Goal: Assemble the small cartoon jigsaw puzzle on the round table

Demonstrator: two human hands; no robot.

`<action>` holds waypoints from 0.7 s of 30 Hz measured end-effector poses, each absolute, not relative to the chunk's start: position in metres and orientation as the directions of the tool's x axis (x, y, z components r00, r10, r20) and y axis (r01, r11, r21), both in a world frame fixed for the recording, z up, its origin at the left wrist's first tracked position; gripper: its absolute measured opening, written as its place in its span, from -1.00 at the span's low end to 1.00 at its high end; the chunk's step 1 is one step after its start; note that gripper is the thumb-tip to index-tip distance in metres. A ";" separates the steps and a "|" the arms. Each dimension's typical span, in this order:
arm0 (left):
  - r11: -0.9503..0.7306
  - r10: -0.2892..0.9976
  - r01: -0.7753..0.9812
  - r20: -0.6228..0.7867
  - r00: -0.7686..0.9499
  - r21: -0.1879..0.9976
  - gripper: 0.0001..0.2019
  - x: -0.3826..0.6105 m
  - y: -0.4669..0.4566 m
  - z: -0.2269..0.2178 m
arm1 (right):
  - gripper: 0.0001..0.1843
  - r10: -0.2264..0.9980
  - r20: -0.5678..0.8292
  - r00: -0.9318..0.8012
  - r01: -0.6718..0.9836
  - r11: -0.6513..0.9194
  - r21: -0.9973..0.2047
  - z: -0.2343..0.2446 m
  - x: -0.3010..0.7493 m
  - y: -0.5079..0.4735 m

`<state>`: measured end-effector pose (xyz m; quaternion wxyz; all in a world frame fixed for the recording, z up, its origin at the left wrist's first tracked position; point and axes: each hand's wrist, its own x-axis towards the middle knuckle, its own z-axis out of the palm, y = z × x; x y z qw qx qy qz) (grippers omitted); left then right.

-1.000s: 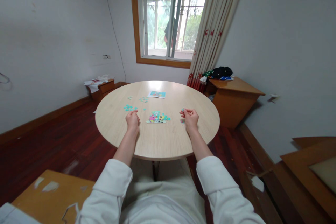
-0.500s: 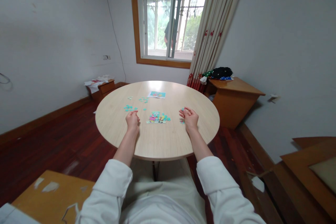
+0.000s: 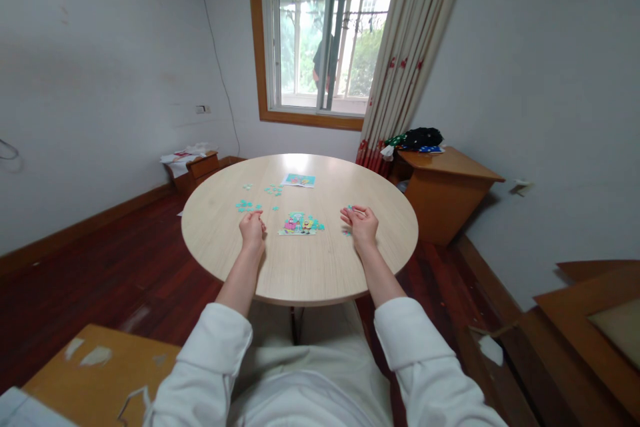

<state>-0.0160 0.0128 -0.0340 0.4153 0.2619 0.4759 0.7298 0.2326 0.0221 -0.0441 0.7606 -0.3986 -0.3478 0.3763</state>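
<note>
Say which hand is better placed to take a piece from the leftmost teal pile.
Probably the left hand: it is just on the near side of the pile, curled, with no piece visible in it. The right hand is farther, past the puzzle, and seems to pinch a teal piece.

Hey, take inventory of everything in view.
Round wooden table: one, beige, centre
Flat partial jigsaw: one, multicoloured, on table
Small loose pieces: many, mostly turquoise, on table
Rectangular picture sheet: one, blue and white, table's far side
Sliding glass window: one, brown frame, far wall
Person: one, dark top, beyond window
Long fabric curtain: one, cream and red, right of window
Angular wooden cabinet: one, brown, right
Crumpled cloth heap: one, mostly black, on cabinet
Left hand: one, bare, left of jigsaw
Right hand: one, bare, right of jigsaw, apparently pinching one piece
Sleeves: two, white, below hands
</note>
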 end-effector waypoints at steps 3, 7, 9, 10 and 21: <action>-0.202 0.855 -0.360 -0.015 -0.518 0.911 -0.87 -0.016 0.012 -0.034 | -0.70 0.856 0.229 0.464 -0.296 0.394 -0.870 -0.043 0.232 0.021; -0.201 0.853 -0.360 -0.018 -0.522 0.911 -0.87 -0.015 0.011 -0.033 | -0.70 0.854 0.230 0.467 -0.284 0.391 -0.875 -0.042 0.232 0.020; -0.204 0.854 -0.363 -0.016 -0.520 0.909 -0.87 -0.015 0.011 -0.033 | -0.70 0.852 0.233 0.469 -0.283 0.395 -0.874 -0.043 0.232 0.020; -0.205 0.855 -0.365 -0.015 -0.519 0.908 -0.87 -0.015 0.011 -0.033 | -0.70 0.850 0.233 0.472 -0.285 0.397 -0.873 -0.043 0.233 0.021; -0.204 0.853 -0.342 -0.005 -0.522 0.917 -0.88 -0.016 0.011 -0.033 | -0.71 0.869 0.189 0.458 -0.285 0.345 -0.894 -0.045 0.236 0.022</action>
